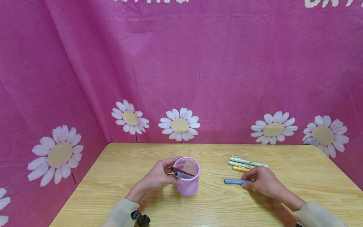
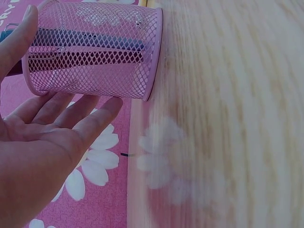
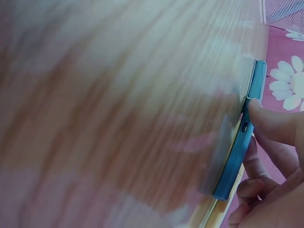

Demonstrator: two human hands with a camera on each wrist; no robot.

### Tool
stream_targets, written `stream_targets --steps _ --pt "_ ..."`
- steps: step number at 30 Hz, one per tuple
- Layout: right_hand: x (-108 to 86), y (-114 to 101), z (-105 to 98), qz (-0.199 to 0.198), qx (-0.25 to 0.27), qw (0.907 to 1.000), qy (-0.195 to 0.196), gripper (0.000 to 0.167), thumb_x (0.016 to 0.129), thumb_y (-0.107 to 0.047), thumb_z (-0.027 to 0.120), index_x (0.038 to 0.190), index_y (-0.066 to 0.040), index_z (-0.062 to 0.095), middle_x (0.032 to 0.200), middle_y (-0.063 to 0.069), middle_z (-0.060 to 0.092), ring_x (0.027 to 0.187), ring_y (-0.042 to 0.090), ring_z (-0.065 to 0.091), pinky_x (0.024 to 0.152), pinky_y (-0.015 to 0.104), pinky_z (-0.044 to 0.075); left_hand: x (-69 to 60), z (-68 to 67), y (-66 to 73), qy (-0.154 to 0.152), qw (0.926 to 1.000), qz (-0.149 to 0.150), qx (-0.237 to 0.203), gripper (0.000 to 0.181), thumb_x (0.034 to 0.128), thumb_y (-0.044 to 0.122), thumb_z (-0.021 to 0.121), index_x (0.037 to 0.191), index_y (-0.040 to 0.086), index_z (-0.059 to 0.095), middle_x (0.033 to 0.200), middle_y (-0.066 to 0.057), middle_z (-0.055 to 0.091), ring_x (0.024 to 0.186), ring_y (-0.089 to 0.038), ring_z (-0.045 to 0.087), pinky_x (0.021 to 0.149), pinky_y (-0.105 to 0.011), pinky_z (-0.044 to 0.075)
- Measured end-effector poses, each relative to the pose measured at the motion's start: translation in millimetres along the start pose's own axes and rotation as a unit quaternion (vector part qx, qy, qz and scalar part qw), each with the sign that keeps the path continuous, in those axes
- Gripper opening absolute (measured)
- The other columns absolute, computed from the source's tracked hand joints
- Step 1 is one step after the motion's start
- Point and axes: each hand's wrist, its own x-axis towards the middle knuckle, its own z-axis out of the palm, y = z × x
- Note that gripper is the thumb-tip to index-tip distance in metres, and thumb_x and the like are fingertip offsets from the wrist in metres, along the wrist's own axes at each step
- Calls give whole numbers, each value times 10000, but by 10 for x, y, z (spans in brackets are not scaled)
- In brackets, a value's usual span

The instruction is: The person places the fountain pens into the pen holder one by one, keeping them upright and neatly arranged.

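beyond the blue pen (image 1: pixel 233 182) lie a yellow pen (image 1: pixel 239 169) and two pale-green pens (image 1: pixel 247 161).

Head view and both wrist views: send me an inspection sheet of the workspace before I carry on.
Surface: wood-grain table, glossy, with reflections.
Job's things: pink mesh cup holding a dark red pen and a blue-grey pen; two pale green pens and a yellow pen lie to its right.
Clutter: nothing seen.
Grippers: left hand holds the cup; right hand pinches another blue pen.
Cables: nothing seen.
Surroundings: pink daisy-print cloth behind the table and at its left.
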Motion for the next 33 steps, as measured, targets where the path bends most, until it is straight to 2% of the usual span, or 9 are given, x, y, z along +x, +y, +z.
stream_targets --steps 4,11,14,22,27,33 --pt "-4 -6 25 -41 161 9999 -14 138 797 -108 923 883 -119 815 829 -62 739 764 79 539 651 246 431 -6 3 -5 -34 10000 63 -68 835 851 18 862 1572 -23 443 1473 -234 577 1235 -303 644 1029 -355 543" --pt "-33 -38 63 -78 663 9976 -175 119 823 -74 898 899 -70 807 829 -15 729 654 55 494 554 230 419 -7 10 -7 -13 10000 69 0 822 851 5 858 1567 -18 456 1471 -230 580 1252 -317 632 1047 -372 530" --pt "-35 -59 73 -129 715 9972 -187 114 825 -76 896 897 -65 809 820 -16 728 669 53 490 563 231 414 -9 2 7 3 10000 -12 31 826 856 29 868 1573 4 459 1486 -198 579 1283 -317 612 1058 -374 520" --pt "-29 -86 114 -16 1003 9942 -387 117 848 -66 878 942 -37 814 832 6 731 692 80 505 575 225 423 -5 0 14 19 10000 -4 62 810 845 31 876 1558 25 494 1451 -201 606 1204 -271 639 986 -338 559" --pt "-22 -110 129 15 1245 9909 -506 183 844 -72 883 991 5 806 858 34 740 726 79 565 594 218 467 -8 4 13 -25 10000 76 54 816 852 14 863 1564 -11 466 1470 -214 588 1261 -330 619 1033 -375 541" --pt "-15 -158 145 -123 1078 9926 -546 214 800 -102 922 968 -30 809 841 4 732 715 57 540 601 216 446 -16 10 10 -41 9999 98 28 826 856 7 858 1568 -37 441 1492 -217 570 1297 -364 601 1085 -408 502"
